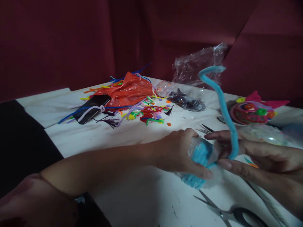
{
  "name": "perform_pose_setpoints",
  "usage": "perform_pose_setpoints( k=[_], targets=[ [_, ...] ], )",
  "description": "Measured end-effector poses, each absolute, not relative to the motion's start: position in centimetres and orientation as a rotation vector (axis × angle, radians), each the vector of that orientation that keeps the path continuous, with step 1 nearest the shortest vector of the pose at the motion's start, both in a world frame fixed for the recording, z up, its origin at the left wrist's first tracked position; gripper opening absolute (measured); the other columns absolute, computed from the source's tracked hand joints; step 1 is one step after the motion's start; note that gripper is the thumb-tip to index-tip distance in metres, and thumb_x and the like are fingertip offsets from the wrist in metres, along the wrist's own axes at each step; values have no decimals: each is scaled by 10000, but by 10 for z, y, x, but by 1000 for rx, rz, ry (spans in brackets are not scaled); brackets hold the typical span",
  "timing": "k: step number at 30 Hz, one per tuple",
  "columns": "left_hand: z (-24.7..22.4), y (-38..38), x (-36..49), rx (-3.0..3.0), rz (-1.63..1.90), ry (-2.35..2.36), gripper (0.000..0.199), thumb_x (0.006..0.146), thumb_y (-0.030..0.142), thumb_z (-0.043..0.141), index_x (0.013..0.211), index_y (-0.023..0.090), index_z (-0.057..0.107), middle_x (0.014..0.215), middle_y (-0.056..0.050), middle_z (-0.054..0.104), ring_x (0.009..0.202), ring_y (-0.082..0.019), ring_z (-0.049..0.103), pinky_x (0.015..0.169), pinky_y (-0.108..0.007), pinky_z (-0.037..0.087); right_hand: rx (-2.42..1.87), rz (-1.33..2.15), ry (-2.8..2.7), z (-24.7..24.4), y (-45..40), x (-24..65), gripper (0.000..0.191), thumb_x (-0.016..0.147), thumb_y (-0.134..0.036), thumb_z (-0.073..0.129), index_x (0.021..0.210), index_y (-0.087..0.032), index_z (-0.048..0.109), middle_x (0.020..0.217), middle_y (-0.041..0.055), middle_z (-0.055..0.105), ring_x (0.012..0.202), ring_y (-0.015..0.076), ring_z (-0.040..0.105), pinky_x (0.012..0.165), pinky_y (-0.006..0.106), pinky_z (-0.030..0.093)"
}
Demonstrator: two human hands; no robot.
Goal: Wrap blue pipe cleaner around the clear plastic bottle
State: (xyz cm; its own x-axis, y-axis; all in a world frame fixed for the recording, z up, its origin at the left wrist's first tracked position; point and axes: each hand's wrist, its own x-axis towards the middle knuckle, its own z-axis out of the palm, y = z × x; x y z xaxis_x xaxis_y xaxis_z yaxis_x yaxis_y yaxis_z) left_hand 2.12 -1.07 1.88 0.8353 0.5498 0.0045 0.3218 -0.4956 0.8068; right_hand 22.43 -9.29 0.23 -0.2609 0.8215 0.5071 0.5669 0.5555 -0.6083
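Observation:
My left hand [180,154] is wrapped round a clear plastic piece, perhaps a bottle, covered in light-blue fuzzy windings [201,154]. A light-blue pipe cleaner [223,104] runs from those windings and stands up in a bent curve, its free tip hooked to the right. Its lower part is pinched between the thumb and fingers of my right hand [251,157], close beside the plastic piece. Below both hands, scissors [221,214] with dark handles lie on the white table [132,195], blades apart. The underside of the plastic piece is hidden by my left hand.
An orange plastic bag [130,90] and many coloured pipe cleaners [151,113] lie at the back left, around a black packet [92,107]. Crumpled clear wrap [196,67] stands behind. A decorated pink piece [253,110] is at the right. Dark red sheeting [71,44] closes off the back.

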Motion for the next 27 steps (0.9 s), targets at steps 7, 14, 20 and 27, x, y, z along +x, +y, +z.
perform_pose_setpoints(
  k=[7,14,20,27],
  targets=[
    [18,-11,22,2170,334,604,636,574,468,701,1068,158,447,1090,-109,535,957,-256,526,718,-351,468,-1039,499,-2015,10,-84,215,168,1018,-423,576,1126,-297,603,1134,-27,463,999,163,493,813,106,464],
    [21,-12,23,2128,298,653,667,576,404,718,1127,153,437,1124,-111,536,992,-271,525,758,-379,476,-1090,460,-1958,7,-86,212,178,977,-424,621,1078,-278,630,1116,-9,471,1007,183,483,792,120,472],
    [21,-12,23,2112,324,635,660,578,422,711,1121,152,451,1165,-122,526,1047,-298,515,785,-405,470,-1054,393,-1986,11,-86,207,162,1005,-398,578,1104,-277,618,1093,-19,487,974,153,503,798,89,452],
    [14,-14,24,1963,372,650,811,538,394,749,1225,155,389,1120,-120,561,1000,-283,550,766,-384,479,-1079,363,-2010,13,-100,199,116,999,-332,551,1095,-304,610,1144,-21,435,1049,214,438,846,214,436]
  ],
)
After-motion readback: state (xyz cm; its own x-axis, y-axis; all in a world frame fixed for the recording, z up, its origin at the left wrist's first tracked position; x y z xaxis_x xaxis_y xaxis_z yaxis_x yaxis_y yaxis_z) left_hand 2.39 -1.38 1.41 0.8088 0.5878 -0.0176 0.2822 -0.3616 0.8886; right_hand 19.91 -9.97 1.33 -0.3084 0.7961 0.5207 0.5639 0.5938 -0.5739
